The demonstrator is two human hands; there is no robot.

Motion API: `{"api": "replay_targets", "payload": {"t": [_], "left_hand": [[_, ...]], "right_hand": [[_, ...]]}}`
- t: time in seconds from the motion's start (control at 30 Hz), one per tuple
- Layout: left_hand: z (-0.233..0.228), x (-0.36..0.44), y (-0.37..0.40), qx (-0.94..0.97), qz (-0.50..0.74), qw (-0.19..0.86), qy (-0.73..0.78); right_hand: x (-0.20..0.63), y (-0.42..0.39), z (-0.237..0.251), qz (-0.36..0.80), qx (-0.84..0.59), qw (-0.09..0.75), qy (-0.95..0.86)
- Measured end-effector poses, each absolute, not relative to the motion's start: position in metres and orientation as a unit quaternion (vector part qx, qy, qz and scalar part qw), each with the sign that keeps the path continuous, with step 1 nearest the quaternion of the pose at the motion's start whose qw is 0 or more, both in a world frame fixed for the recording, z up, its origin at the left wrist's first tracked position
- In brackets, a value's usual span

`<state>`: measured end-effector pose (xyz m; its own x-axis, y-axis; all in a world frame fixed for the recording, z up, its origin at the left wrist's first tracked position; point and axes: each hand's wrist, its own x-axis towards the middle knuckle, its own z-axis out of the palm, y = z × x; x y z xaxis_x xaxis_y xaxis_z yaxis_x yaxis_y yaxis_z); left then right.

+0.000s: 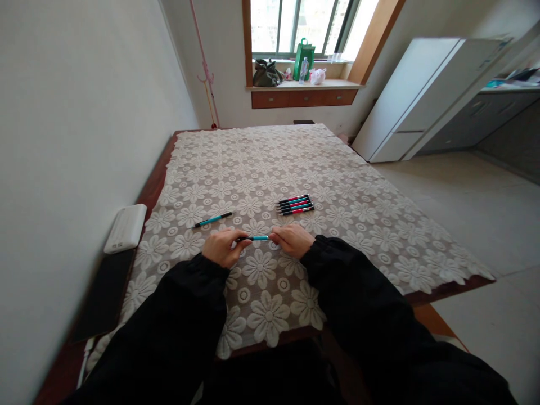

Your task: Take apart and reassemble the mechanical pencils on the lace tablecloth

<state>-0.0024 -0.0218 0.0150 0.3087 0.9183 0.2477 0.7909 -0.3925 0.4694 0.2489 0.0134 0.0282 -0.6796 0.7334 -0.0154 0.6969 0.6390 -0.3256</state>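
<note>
A blue pen with a black end (pixel 259 238) lies level between my two hands, just above the lace tablecloth. My left hand (pixel 225 246) pinches its black end between thumb and fingers. At the other end, the fingertips of my right hand (pixel 293 239) close on the tip, which they hide. Beyond my left hand, a second blue and black pen (pixel 214 219) rests on the cloth. Past my right hand, several pens (pixel 296 205) in red, blue and black lie side by side in a neat row.
A floral lace tablecloth (pixel 261 163) covers the wooden table. Along the left wall are a white power bank (pixel 125 228) and a dark flat device (pixel 103 295) with a white cable (pixel 85 360). A white fridge (pixel 422 95) and a windowsill with bags (pixel 304 59) stand farther off.
</note>
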Motion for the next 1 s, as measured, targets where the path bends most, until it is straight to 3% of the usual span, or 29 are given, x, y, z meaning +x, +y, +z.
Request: {"api": "replay_targets", "payload": {"t": [0.37,0.7,1.0], "left_hand": [[0.025,0.001,-0.027,0.809,0.132,0.133,0.556],[0.021,-0.002,-0.024,0.790,0.173,0.240,0.536],[0.016,0.000,-0.021,0.831,0.218,0.132,0.495]], "right_hand": [[0.236,0.006,0.034,0.098,-0.415,-0.011,-0.905],[0.239,0.009,0.024,0.053,-0.345,0.059,-0.935],[0.247,0.012,0.021,0.133,-0.365,0.096,-0.917]]}}
